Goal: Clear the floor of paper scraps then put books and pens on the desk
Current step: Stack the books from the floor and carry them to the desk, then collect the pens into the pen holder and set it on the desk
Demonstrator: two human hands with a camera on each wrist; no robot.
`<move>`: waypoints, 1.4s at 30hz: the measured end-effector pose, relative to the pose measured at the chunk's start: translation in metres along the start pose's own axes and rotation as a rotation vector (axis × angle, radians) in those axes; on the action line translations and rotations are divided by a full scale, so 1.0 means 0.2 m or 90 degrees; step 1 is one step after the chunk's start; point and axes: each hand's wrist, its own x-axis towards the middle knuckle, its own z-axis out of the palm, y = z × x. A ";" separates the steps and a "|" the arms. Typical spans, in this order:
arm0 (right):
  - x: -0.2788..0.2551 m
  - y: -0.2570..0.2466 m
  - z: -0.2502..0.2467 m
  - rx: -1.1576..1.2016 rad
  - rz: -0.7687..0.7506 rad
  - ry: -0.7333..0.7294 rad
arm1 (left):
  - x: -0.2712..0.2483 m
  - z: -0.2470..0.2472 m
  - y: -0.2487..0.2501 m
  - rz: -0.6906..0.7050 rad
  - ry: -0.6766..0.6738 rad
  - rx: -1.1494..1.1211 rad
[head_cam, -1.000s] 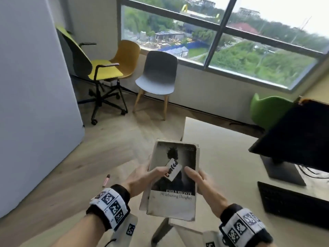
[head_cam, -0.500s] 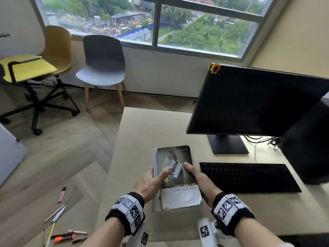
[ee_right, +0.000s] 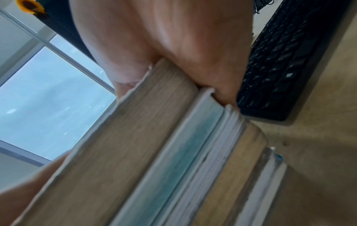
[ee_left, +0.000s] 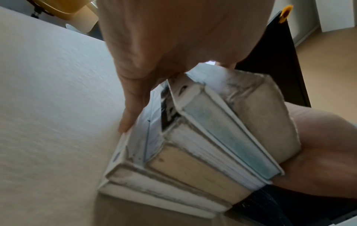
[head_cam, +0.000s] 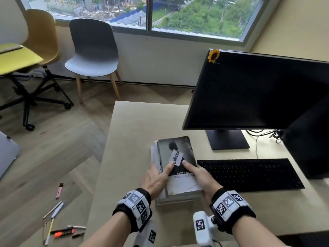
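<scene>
Book stack on desk, both hands on it.
We grip the stack of books on the desk: left hand and right hand clasp its sides, thumbs on top.

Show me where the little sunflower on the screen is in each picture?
Head: the sunflower sits on the monitor's top left corner, right of the middle.
Left wrist: sunflower at the top right, on the monitor's edge.
Right wrist: sunflower in the top left corner.
Shared landmark: the stack of books, in all three views.
</scene>
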 end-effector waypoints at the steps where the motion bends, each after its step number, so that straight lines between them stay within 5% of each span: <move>1: 0.01 -0.01 -0.01 0.010 -0.001 -0.002 | 0.01 0.01 0.01 0.003 0.002 0.006; 9: 0.03 0.02 0.00 0.017 -0.035 0.014 | 0.00 0.01 0.04 0.018 0.038 0.077; 13: -0.06 -0.08 0.04 -0.283 -0.130 0.109 | -0.04 -0.06 0.05 0.000 -0.033 0.043; 17: -0.15 -0.17 0.17 -0.578 -0.399 0.296 | -0.16 -0.24 -0.08 -0.042 -0.020 0.054; 20: -0.22 -0.16 0.41 -0.631 -0.603 0.275 | -0.29 -0.45 -0.27 -0.026 0.034 0.047; 23: -0.30 -0.08 0.75 -0.629 -0.679 0.168 | -0.47 -0.71 -0.43 -0.011 0.131 0.054; 29: -0.35 0.31 1.51 -0.737 -0.618 -0.180 | -0.91 -1.28 -0.83 -0.092 0.336 0.056; 33: -0.33 0.61 1.95 -0.889 -0.532 -0.355 | -1.15 -1.61 -1.18 -0.194 0.391 0.093; 42: 0.16 1.46 2.53 -1.031 -0.310 -0.443 | -1.17 -1.92 -2.33 -0.388 0.444 0.114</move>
